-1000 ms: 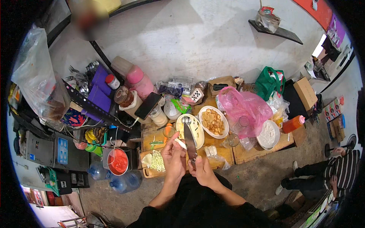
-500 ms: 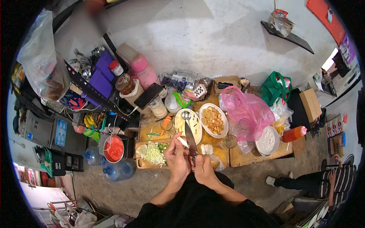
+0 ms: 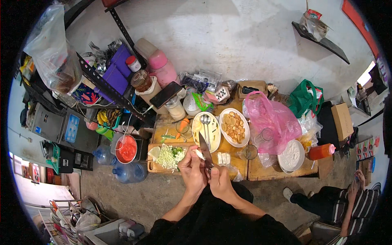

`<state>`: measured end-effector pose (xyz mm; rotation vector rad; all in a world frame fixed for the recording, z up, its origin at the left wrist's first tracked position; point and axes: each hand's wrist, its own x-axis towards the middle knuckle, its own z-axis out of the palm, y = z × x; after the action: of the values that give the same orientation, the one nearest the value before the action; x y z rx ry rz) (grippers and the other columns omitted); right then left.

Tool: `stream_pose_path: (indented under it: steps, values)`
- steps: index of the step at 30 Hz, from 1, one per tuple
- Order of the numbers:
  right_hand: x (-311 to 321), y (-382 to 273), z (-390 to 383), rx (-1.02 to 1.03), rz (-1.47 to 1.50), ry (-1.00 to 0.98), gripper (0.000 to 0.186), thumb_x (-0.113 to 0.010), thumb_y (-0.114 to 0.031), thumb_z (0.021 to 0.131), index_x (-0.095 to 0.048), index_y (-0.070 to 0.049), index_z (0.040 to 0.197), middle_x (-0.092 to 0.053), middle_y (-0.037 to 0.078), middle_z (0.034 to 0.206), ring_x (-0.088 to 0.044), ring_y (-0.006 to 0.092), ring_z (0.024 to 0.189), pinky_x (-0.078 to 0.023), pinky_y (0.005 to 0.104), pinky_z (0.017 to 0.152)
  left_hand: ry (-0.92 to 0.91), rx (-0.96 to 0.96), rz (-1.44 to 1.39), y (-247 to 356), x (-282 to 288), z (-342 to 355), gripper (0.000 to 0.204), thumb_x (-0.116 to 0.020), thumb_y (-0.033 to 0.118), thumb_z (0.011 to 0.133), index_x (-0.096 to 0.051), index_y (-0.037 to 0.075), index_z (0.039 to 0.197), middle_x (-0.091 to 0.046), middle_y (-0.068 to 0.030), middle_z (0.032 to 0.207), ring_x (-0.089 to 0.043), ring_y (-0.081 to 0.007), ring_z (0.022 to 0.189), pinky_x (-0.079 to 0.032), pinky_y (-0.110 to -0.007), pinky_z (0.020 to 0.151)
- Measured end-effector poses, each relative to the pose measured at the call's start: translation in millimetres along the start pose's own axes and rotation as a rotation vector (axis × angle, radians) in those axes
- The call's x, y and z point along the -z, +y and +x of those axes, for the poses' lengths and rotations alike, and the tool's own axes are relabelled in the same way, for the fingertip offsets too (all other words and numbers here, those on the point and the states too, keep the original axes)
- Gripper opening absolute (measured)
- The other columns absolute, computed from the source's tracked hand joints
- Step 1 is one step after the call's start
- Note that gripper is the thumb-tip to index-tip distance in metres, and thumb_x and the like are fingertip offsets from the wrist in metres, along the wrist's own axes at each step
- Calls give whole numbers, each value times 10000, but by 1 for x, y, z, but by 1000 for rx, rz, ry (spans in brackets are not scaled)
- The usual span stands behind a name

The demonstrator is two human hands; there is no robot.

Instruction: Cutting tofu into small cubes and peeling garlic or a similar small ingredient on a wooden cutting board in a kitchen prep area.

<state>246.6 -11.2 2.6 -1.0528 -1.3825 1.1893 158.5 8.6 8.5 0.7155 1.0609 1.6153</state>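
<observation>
My right hand point(image 3: 220, 183) grips the handle of a large kitchen knife point(image 3: 205, 150), its blade pointing away over the table. My left hand point(image 3: 192, 169) pinches a small pale piece of vegetable point(image 3: 199, 153) right against the blade. Both hands hover at the near edge of a wooden cutting board point(image 3: 155, 165) that carries a heap of chopped green and white vegetable point(image 3: 169, 156). Just beyond the blade lies an oval white plate with a spoon point(image 3: 206, 130).
An oval plate of fried slices point(image 3: 234, 127), a pink plastic bag point(image 3: 270, 121), a bowl of white powder point(image 3: 291, 155), an orange bottle point(image 3: 321, 152) and a glass point(image 3: 249, 152) stand on the low wooden table. A red-filled bowl point(image 3: 126, 148) and water bottles point(image 3: 128, 172) sit left. A seated person point(image 3: 339, 200) is at right.
The view has shifted slightly. My hands stay together at the board's edge, with the knife still against the small piece.
</observation>
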Motion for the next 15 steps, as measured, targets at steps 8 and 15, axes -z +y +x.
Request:
stream_pose_path:
  steps: [8, 15]
  values:
    - [6, 4, -2, 0, -29, -55, 371, -347, -285, 914, -482, 36, 786, -408, 190, 527, -416, 333, 438, -337, 363, 441, -20, -19, -125, -7, 2, -1, 191, -438, 184, 914, -508, 21, 986, -498, -17, 785, -465, -90, 682, -424, -245, 641]
    - [9, 3, 3, 6, -43, -83, 379, -358, -242, 905, -497, 55, 1093, -547, 243, 700, -564, 385, 604, -432, 360, 524, -52, 10, -223, -2, -5, 2, 318, -451, 181, 906, -418, 36, 1187, -500, -14, 788, -470, -97, 662, -440, -256, 633]
